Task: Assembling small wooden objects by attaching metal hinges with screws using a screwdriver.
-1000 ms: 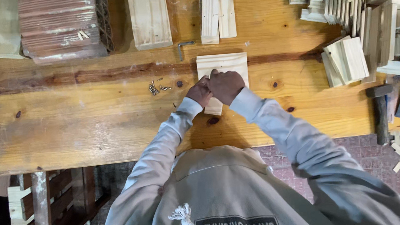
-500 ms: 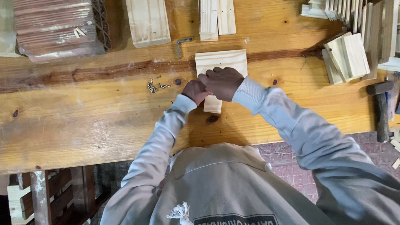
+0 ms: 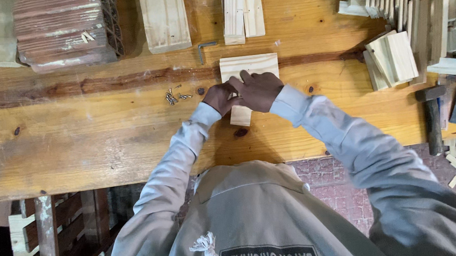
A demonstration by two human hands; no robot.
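Observation:
A pale wooden block (image 3: 248, 65) lies flat on the workbench (image 3: 88, 139), and a smaller pale wooden piece (image 3: 240, 116) sticks out toward me from under my hands. My left hand (image 3: 219, 98) and my right hand (image 3: 259, 90) are pressed together over the joint between the two pieces, fingers curled on the wood. What sits under the fingers is hidden. A small heap of screws (image 3: 173, 97) lies just left of my left hand.
A hex key (image 3: 205, 49) lies above the block. Two pale boards (image 3: 243, 13), a wide plank (image 3: 164, 18) and a stack of reddish boards (image 3: 63, 30) line the back. Wooden parts (image 3: 393, 58) crowd the right; a hammer (image 3: 432, 114) lies at the right edge.
My hands stay on the wooden pieces with only small shifts of the fingers. The view has drifted slightly; the block has not visibly moved.

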